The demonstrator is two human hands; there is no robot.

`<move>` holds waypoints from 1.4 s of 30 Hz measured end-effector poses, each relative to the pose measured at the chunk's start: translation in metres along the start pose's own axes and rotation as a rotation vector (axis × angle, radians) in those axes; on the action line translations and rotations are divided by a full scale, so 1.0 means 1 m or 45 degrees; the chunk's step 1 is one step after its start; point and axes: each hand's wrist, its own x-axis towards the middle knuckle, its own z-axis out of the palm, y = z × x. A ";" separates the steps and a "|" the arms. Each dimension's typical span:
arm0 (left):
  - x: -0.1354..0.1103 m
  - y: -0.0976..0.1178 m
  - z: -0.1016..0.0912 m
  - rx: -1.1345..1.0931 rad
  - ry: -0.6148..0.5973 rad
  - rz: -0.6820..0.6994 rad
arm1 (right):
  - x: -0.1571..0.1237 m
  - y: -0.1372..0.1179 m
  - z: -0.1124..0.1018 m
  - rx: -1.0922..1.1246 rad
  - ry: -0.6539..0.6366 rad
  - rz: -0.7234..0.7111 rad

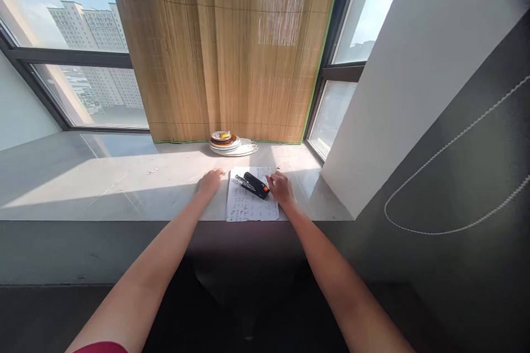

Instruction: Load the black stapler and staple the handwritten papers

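Observation:
Handwritten sheets of paper (248, 208) lie on the pale window sill at its front edge. A black stapler (255, 185) with an orange mark rests aslant across them. Just left of the paper, my left hand (210, 182) is on the sill with its fingers curled in. A tiny bit shows at its fingertips, too small to name. My right hand (282, 186) sits at the paper's right edge, close beside the stapler's orange-marked end. Its fingers are bent together, and a small dark tip sticks up by them. What either hand holds is hidden.
Behind the paper stands a stack of plates (234, 148) with a small yellow item on top. A bamboo blind (232, 60) hangs over the window down to the sill. At right are a white wall (397, 83) and a looped bead cord (439, 149).

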 end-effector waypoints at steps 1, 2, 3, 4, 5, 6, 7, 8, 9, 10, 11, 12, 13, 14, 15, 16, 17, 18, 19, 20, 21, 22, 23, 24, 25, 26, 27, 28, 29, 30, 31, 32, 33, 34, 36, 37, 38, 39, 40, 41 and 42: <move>-0.007 0.002 0.001 0.029 -0.003 0.016 | 0.001 -0.002 -0.001 0.053 0.005 0.013; -0.015 0.003 0.001 0.054 -0.007 0.033 | 0.001 -0.004 -0.002 0.108 0.015 0.024; -0.022 0.005 0.002 0.074 -0.012 0.052 | 0.001 -0.006 -0.003 0.159 0.026 0.027; -0.028 0.007 0.002 0.090 -0.018 0.070 | 0.001 -0.009 -0.003 0.210 0.025 0.017; -0.033 0.008 0.003 0.101 -0.022 0.086 | 0.001 -0.011 -0.003 0.263 0.002 -0.012; -0.036 0.009 0.003 0.107 -0.023 0.101 | 0.000 -0.014 -0.003 0.319 -0.042 -0.057; -0.038 0.010 0.004 0.110 -0.023 0.115 | -0.001 -0.016 -0.003 0.377 -0.099 -0.109; -0.038 0.011 0.005 0.108 -0.023 0.127 | -0.002 -0.018 -0.002 0.422 -0.167 -0.157; -0.038 0.012 0.005 0.103 -0.026 0.138 | -0.004 -0.019 -0.001 0.442 -0.233 -0.192; -0.037 0.012 0.006 0.094 -0.035 0.149 | -0.005 -0.020 0.001 0.430 -0.291 -0.211; -0.036 0.012 0.006 0.084 -0.048 0.158 | -0.006 -0.020 0.002 0.391 -0.330 -0.214; -0.036 0.013 0.005 0.073 -0.063 0.163 | -0.007 -0.020 0.003 0.344 -0.351 -0.208; -0.036 0.014 0.005 0.062 -0.074 0.165 | -0.008 -0.020 0.004 0.303 -0.357 -0.204; -0.037 0.016 0.004 0.049 -0.081 0.161 | -0.009 -0.020 0.005 0.275 -0.354 -0.207; -0.038 0.017 0.003 0.035 -0.085 0.154 | -0.009 -0.020 0.005 0.259 -0.346 -0.215; -0.039 0.020 0.002 0.018 -0.089 0.145 | -0.009 -0.019 0.005 0.254 -0.341 -0.224; -0.041 0.022 0.000 -0.001 -0.096 0.136 | -0.009 -0.019 0.004 0.253 -0.339 -0.228; -0.043 0.024 -0.002 -0.021 -0.108 0.126 | -0.009 -0.019 0.004 0.254 -0.341 -0.231; -0.044 0.026 -0.003 -0.043 -0.123 0.118 | -0.008 -0.019 0.004 0.256 -0.345 -0.232; -0.045 0.028 -0.005 -0.065 -0.140 0.111 | -0.008 -0.019 0.004 0.261 -0.346 -0.232; -0.045 0.029 -0.007 -0.088 -0.157 0.104 | -0.008 -0.018 0.004 0.268 -0.344 -0.237; -0.044 0.030 -0.009 -0.111 -0.172 0.097 | -0.008 -0.018 0.005 0.278 -0.339 -0.243; -0.043 0.030 -0.010 -0.137 -0.191 0.092 | -0.007 -0.017 0.006 0.287 -0.333 -0.250; -0.042 0.030 -0.011 -0.164 -0.214 0.090 | -0.007 -0.016 0.007 0.295 -0.328 -0.257; -0.040 0.029 -0.012 -0.191 -0.240 0.091 | -0.007 -0.016 0.008 0.301 -0.323 -0.262; -0.038 0.028 -0.013 -0.219 -0.266 0.095 | -0.007 -0.015 0.009 0.303 -0.320 -0.263; -0.037 0.027 -0.013 -0.247 -0.288 0.103 | -0.007 -0.014 0.009 0.302 -0.317 -0.262; -0.036 0.025 -0.012 -0.273 -0.301 0.115 | -0.007 -0.013 0.010 0.300 -0.314 -0.259; -0.036 0.024 -0.011 -0.298 -0.301 0.128 | -0.007 -0.013 0.010 0.297 -0.312 -0.257; -0.036 0.023 -0.010 -0.321 -0.289 0.144 | -0.007 -0.012 0.010 0.295 -0.310 -0.256; -0.036 0.022 -0.009 -0.340 -0.269 0.161 | -0.007 -0.012 0.010 0.294 -0.310 -0.257; -0.036 0.021 -0.008 -0.355 -0.246 0.179 | -0.007 -0.012 0.010 0.295 -0.310 -0.258; -0.036 0.021 -0.007 -0.364 -0.224 0.197 | -0.007 -0.012 0.010 0.296 -0.310 -0.260; -0.036 0.021 -0.006 -0.365 -0.203 0.218 | -0.007 -0.012 0.009 0.298 -0.309 -0.263; -0.037 0.021 -0.005 -0.351 -0.169 0.270 | -0.008 -0.013 0.008 0.302 -0.306 -0.275; -0.037 0.022 -0.005 -0.340 -0.155 0.297 | -0.008 -0.013 0.007 0.304 -0.305 -0.283; -0.037 0.022 -0.005 -0.329 -0.143 0.322 | -0.008 -0.014 0.006 0.304 -0.302 -0.295; -0.037 0.023 -0.006 -0.318 -0.131 0.343 | -0.008 -0.015 0.006 0.303 -0.300 -0.310; -0.038 0.023 -0.006 -0.309 -0.120 0.356 | -0.009 -0.015 0.005 0.301 -0.298 -0.324; -0.038 0.024 -0.007 -0.300 -0.109 0.361 | -0.009 -0.015 0.004 0.298 -0.296 -0.337; -0.039 0.024 -0.007 -0.290 -0.099 0.359 | -0.010 -0.016 0.004 0.295 -0.296 -0.347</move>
